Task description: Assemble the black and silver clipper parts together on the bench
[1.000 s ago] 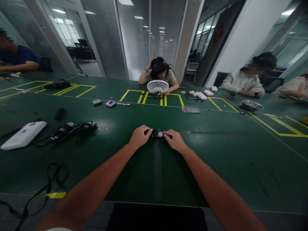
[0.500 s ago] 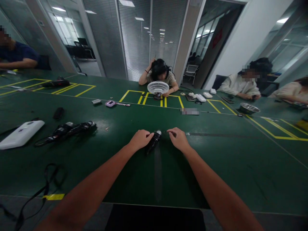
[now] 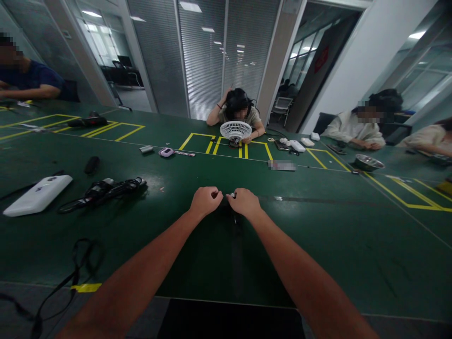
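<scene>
My left hand [image 3: 205,201] and right hand [image 3: 244,203] meet, fingers curled tight on a small dark cylinder [image 3: 233,194], its silver tip showing between them. Black cables [image 3: 106,190] lie well left, a white fan [image 3: 235,130] far beyond.

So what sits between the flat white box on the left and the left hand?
In the head view, a black corded bundle lies on the table between the white box and the left hand.
</scene>
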`<move>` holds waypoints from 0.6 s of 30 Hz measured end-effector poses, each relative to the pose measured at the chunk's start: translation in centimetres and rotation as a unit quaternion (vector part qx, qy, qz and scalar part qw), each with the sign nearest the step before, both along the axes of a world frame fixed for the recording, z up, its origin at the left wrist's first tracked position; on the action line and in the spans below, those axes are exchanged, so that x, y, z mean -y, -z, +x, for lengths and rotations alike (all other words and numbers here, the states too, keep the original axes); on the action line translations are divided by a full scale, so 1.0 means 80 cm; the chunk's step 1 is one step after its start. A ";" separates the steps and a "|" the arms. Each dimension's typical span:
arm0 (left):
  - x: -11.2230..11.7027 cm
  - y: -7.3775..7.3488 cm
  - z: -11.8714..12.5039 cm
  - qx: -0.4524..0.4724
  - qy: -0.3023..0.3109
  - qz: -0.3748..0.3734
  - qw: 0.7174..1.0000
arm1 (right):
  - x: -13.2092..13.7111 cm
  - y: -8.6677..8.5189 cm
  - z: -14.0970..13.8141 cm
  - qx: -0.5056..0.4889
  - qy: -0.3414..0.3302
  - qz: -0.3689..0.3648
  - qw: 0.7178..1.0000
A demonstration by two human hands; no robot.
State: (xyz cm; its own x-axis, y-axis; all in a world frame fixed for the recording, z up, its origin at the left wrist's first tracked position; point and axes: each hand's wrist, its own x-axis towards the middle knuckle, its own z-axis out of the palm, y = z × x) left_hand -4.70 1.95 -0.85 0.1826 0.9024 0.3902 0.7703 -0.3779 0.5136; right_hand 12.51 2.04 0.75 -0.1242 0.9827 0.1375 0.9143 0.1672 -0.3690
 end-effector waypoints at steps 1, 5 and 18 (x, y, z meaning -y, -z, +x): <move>-0.002 0.002 -0.003 0.006 -0.011 0.005 1.000 | 0.001 -0.003 -0.005 0.003 0.003 -0.007 1.000; -0.010 0.011 -0.010 0.035 -0.037 0.006 0.999 | 0.006 -0.008 -0.020 -0.003 -0.007 -0.057 0.998; -0.023 0.024 -0.018 0.063 -0.047 -0.009 0.997 | 0.027 0.006 0.072 0.081 -0.026 0.038 0.996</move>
